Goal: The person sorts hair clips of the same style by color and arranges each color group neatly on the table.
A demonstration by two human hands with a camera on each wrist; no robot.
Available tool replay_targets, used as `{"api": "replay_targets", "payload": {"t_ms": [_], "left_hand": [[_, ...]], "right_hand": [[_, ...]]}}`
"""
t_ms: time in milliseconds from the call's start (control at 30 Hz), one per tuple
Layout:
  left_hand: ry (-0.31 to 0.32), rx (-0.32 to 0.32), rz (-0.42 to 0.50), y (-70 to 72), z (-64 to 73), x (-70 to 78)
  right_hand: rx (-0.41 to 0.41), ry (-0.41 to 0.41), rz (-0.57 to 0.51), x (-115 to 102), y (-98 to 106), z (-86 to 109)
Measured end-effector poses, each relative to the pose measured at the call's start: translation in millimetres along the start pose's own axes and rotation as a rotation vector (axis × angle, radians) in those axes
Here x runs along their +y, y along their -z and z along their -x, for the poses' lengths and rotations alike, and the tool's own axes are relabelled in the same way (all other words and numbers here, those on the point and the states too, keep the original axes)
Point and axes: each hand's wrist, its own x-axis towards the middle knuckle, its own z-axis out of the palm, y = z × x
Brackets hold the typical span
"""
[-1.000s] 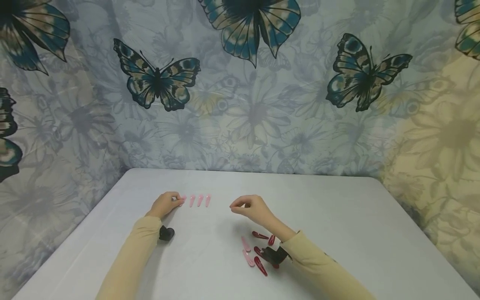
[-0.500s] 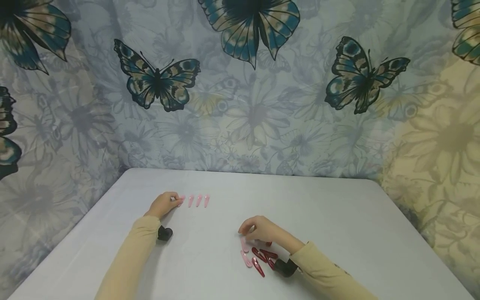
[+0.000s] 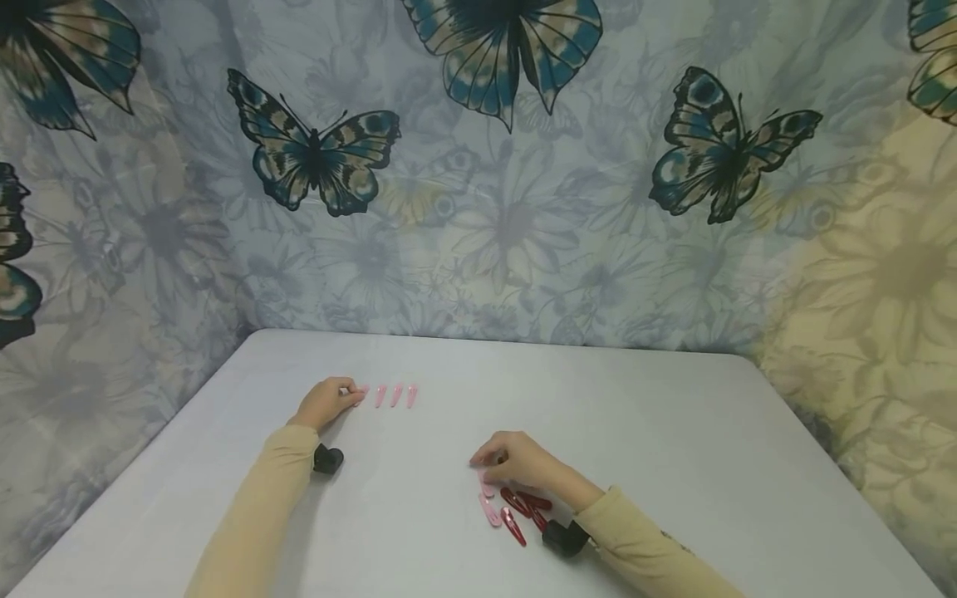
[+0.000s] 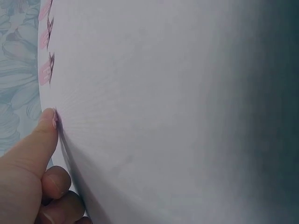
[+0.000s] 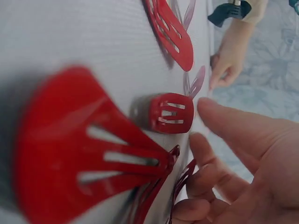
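Observation:
At the left, my left hand (image 3: 323,403) pinches the leftmost pink hair clip (image 3: 362,396) against the table. Its thumb lies along that clip's edge in the left wrist view. Three more pink hair clips (image 3: 396,395) stand in a row to its right. My right hand (image 3: 523,463) hovers low over a loose pink hair clip (image 3: 488,486), thumb and index finger apart. In the right wrist view the thumb tip is beside this pink clip (image 5: 198,81), with nothing seen between the fingers. A second loose pink clip (image 3: 489,510) lies closer to me.
Several red hair clips (image 3: 513,527) lie in a loose pile under and beside the right hand and wrist. One red clip (image 5: 74,149) looms large near the right wrist camera. A white table (image 3: 635,415) meets a butterfly-patterned backdrop (image 3: 508,249) behind.
My right hand has come down and towards me to the loose pink clip, then stayed nearly still. The left hand has stayed at the leftmost clip of the row.

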Motion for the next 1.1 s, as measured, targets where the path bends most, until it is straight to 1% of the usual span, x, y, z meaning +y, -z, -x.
{"api": "replay_targets", "payload": {"t_ms": [200, 367, 467, 533, 567, 700, 767, 833, 900, 967, 1100], "left_hand": [[0.011, -0.004, 0.002, 3.7, 1.4, 3.5], [0.014, 0.001, -0.008, 4.3, 1.1, 6.2], [0.021, -0.003, -0.015, 4.7, 1.4, 7.4], [0.029, -0.008, -0.016, 4.7, 1.8, 7.7], [0.033, -0.011, -0.017, 4.6, 2.0, 7.8], [0.041, -0.018, -0.02, 4.6, 1.8, 6.7], [0.037, -0.014, -0.022, 4.8, 1.4, 6.2], [0.035, -0.014, -0.022, 5.2, 1.0, 5.9], [0.034, -0.012, -0.021, 5.2, 0.9, 5.9], [0.034, -0.016, -0.02, 4.9, 1.2, 5.5], [0.025, -0.013, -0.012, 3.8, 1.5, 5.3]], "right_hand": [[0.044, 0.03, 0.113, 0, -3, -0.4], [0.071, 0.042, 0.157, -3, -2, 0.5], [0.078, 0.08, 0.194, -5, -2, 0.5], [0.065, 0.144, 0.247, -3, -3, -0.6], [0.052, 0.19, 0.287, -2, -3, -1.2], [-0.003, 0.365, 0.485, -3, -1, -3.6], [-0.011, 0.427, 0.572, -7, 0, -4.1], [-0.006, 0.459, 0.634, -9, 1, -4.8], [-0.002, 0.461, 0.666, -11, 1, -5.1], [-0.005, 0.42, 0.662, -9, 1, -5.3], [-0.023, 0.292, 0.556, -5, 3, -4.1]]}}
